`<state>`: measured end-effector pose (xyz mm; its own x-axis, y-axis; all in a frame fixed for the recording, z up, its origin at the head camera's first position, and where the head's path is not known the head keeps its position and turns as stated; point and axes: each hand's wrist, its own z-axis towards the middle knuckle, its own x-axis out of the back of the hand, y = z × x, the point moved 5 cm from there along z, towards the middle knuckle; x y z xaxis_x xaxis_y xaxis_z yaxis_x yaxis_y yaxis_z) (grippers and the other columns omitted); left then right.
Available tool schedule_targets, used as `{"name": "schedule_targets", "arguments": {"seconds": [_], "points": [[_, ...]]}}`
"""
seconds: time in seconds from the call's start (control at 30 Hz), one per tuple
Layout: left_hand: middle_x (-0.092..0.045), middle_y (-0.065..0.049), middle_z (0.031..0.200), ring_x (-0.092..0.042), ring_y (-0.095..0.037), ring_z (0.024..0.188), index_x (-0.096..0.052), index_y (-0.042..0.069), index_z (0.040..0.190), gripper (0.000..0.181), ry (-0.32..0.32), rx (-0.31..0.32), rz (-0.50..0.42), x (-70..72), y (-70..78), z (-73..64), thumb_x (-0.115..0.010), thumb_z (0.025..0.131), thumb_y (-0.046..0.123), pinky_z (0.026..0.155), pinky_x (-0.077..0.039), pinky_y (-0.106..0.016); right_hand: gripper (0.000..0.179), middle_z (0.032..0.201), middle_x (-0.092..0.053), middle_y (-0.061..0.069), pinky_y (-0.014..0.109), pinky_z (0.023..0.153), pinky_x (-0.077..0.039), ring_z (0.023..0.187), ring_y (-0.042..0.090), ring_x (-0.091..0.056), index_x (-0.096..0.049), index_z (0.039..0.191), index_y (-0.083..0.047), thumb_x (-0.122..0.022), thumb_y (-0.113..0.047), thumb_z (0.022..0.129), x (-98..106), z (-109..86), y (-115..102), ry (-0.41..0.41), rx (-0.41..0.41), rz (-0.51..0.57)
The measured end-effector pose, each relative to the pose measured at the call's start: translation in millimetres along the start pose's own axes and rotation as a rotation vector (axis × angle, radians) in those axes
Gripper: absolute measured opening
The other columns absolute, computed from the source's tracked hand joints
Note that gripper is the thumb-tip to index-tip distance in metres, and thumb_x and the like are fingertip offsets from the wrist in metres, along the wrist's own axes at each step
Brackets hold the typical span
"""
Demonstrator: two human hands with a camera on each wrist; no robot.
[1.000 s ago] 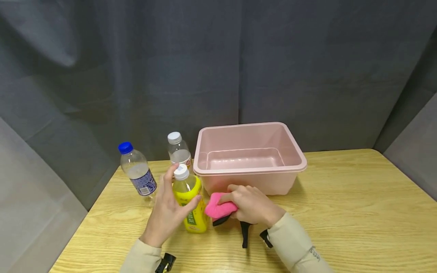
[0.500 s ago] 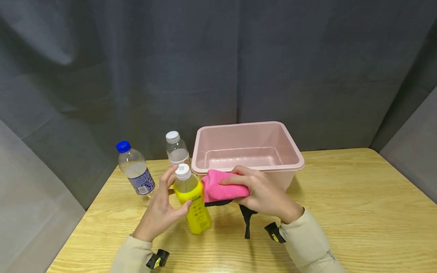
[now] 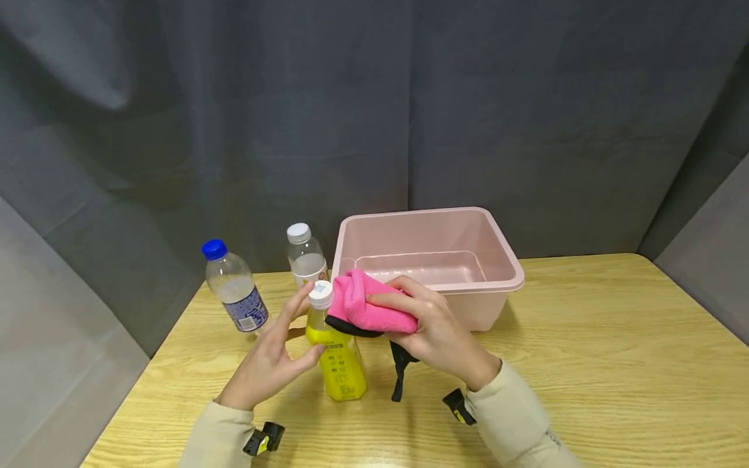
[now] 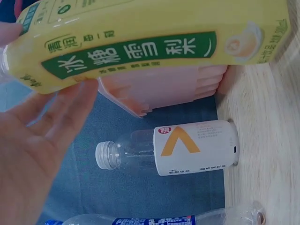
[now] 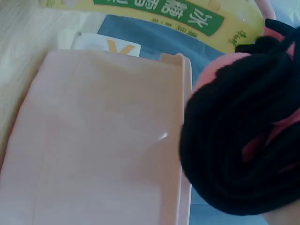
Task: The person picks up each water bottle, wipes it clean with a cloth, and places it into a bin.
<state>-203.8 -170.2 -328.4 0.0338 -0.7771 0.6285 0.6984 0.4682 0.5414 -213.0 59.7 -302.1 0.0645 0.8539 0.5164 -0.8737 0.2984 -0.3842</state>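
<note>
My left hand (image 3: 266, 361) holds a yellow-labelled drink bottle (image 3: 342, 370), thumb on the near side and fingers behind. The bottle stands upright, white cap on, and its green label patch shows in the left wrist view. With my right hand (image 3: 435, 325) I grip a folded pink cloth (image 3: 374, 305) with black edging, fingers on top. A black strap hangs below it. In the head view the cloth covers the right side of the bottle's neck and shoulder. The right wrist view shows the cloth's black underside (image 5: 229, 136) close up.
A pink plastic bin (image 3: 480, 299) stands behind the cloth. To the left are a clear bottle with a white cap (image 3: 307, 253) and a clear bottle with a blue cap (image 3: 236, 286). Wooden table (image 3: 591, 338) extends to the right; a grey curtain hangs behind.
My right hand has lifted the cloth from low beside the bottle up to its neck. The yellow bottle has turned, its green patch leaving the head view, and shifted slightly right with my left hand.
</note>
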Motion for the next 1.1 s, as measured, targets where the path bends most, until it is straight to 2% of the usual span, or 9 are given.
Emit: {"name": "schedule_targets", "arguments": {"seconds": [0.17, 0.27, 0.4, 0.6, 0.7, 0.8, 0.9, 0.93, 1.1], "points": [[-0.054, -0.026, 0.138, -0.060, -0.042, 0.118, -0.024, 0.016, 0.159, 0.098, -0.010, 0.026, 0.011, -1.0, 0.0, 0.1, -0.076, 0.079, -0.007, 0.083, -0.060, -0.046, 0.038, 0.104, -0.064, 0.005, 0.034, 0.071, -0.056, 0.084, 0.018, -0.063, -0.077, 0.107, -0.012, -0.085, 0.004, 0.074, -4.0, -2.7, 2.7, -0.086, 0.004, -0.118], [-0.055, -0.027, 0.136, -0.062, -0.042, 0.114, -0.023, 0.015, 0.159, 0.099, -0.006, 0.033, 0.011, -1.3, -0.1, 0.6, -0.077, 0.078, -0.008, 0.078, -0.062, -0.037, 0.034, 0.101, -0.063, 0.003, 0.033, 0.068, -0.055, 0.079, 0.016, -0.061, -0.076, 0.103, -0.015, -0.086, 0.000, 0.074, -7.5, -3.7, 4.3, -0.160, 0.011, -0.176], [-0.055, -0.028, 0.136, -0.064, -0.044, 0.109, -0.023, 0.014, 0.158, 0.099, 0.000, 0.031, -0.006, -1.3, 0.1, 1.5, -0.076, 0.078, -0.009, 0.072, -0.060, -0.027, 0.029, 0.098, -0.063, 0.002, 0.032, 0.069, -0.055, 0.078, 0.015, -0.061, -0.075, 0.097, -0.016, -0.086, -0.001, 0.074, -11.4, -4.8, 7.3, -0.235, -0.001, -0.181], [-0.054, -0.028, 0.138, -0.064, -0.046, 0.110, -0.023, 0.012, 0.157, 0.097, 0.005, 0.020, 0.000, -2.2, -0.1, 2.5, -0.074, 0.078, -0.010, 0.071, -0.059, -0.025, 0.031, 0.082, -0.052, -0.005, 0.026, 0.057, -0.046, 0.068, 0.011, -0.051, -0.072, 0.087, -0.020, -0.078, 0.006, 0.072, -35.0, -16.8, 19.2, -0.498, -0.078, -0.232], [-0.054, -0.027, 0.138, -0.063, -0.047, 0.111, -0.024, 0.013, 0.157, 0.097, 0.007, 0.027, -0.001, -2.5, 0.1, 1.5, -0.074, 0.077, -0.011, 0.071, -0.059, -0.026, 0.031, 0.085, -0.058, -0.004, 0.031, 0.062, -0.052, 0.073, 0.014, -0.057, -0.075, 0.089, -0.019, -0.076, 0.007, 0.073, -48.9, -25.3, 24.9, -0.620, -0.123, -0.263], [-0.054, -0.027, 0.139, -0.063, -0.047, 0.111, -0.024, 0.016, 0.158, 0.099, 0.005, 0.032, -0.003, -3.7, 1.0, 0.4, -0.074, 0.077, -0.011, 0.071, -0.060, -0.027, 0.029, 0.083, -0.059, -0.006, 0.031, 0.064, -0.052, 0.074, 0.013, -0.057, -0.076, 0.086, -0.019, -0.074, 0.008, 0.074, -58.6, -33.8, 28.9, -0.707, -0.176, -0.282], [-0.054, -0.027, 0.139, -0.063, -0.045, 0.111, -0.023, 0.019, 0.158, 0.100, 0.004, 0.042, -0.004, -4.5, 1.0, -0.2, -0.074, 0.078, -0.011, 0.071, -0.060, -0.029, 0.028, 0.080, -0.058, -0.008, 0.027, 0.061, -0.048, 0.071, 0.010, -0.053, -0.073, 0.079, -0.019, -0.072, 0.009, 0.074, -62.9, -38.4, 30.0, -0.746, -0.201, -0.289], [-0.053, -0.027, 0.140, -0.063, -0.045, 0.111, -0.023, 0.019, 0.158, 0.100, 0.004, 0.045, -0.003, -4.5, 0.9, -0.1, -0.074, 0.078, -0.010, 0.071, -0.061, -0.029, 0.029, 0.078, -0.054, -0.009, 0.025, 0.058, -0.044, 0.067, 0.008, -0.047, -0.072, 0.078, -0.019, -0.072, 0.009, 0.074, -63.5, -38.6, 29.7, -0.746, -0.197, -0.287], [-0.055, -0.028, 0.138, -0.064, -0.045, 0.110, -0.023, 0.017, 0.158, 0.098, 0.006, 0.041, 0.000, -3.8, 1.1, 1.4, -0.073, 0.078, -0.010, 0.071, -0.060, -0.029, 0.029, 0.075, -0.051, -0.009, 0.023, 0.057, -0.040, 0.066, 0.007, -0.044, -0.072, 0.078, -0.018, -0.071, 0.011, 0.075, -63.2, -37.1, 29.3, -0.739, -0.198, -0.291]]}}
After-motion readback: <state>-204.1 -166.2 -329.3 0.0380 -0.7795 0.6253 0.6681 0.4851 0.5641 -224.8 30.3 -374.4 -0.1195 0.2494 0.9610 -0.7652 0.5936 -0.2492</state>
